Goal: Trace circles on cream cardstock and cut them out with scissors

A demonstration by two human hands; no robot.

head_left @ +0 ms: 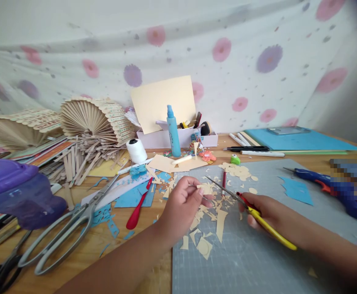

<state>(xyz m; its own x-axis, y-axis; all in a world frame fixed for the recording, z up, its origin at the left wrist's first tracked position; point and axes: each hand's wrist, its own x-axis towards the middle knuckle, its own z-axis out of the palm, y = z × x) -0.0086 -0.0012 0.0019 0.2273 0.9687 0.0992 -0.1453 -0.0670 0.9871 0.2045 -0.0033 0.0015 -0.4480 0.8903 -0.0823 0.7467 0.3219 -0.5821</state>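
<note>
My left hand (182, 200) pinches a small piece of cream paper (205, 188) between thumb and fingers. To its right, my right hand (259, 212) is closed around scissors (251, 208) with yellow and red handles. Their thin metal blades point up and left toward the paper piece, a little apart from it. Cream paper scraps (204, 247) lie scattered below and around both hands on a grey cutting mat (227, 269). Behind the scissors is a pile of round cream paper cutouts (239, 172), with a dark red pen-like stick (224, 181) near it.
Large silver scissors (86, 214), a red tool (137, 212) and blue paper (120, 200) lie at left, near a purple cup (25, 192). A blue bottle (174, 132) and white thread spool (136, 151) stand behind. At right lies a blue glue gun (331, 190).
</note>
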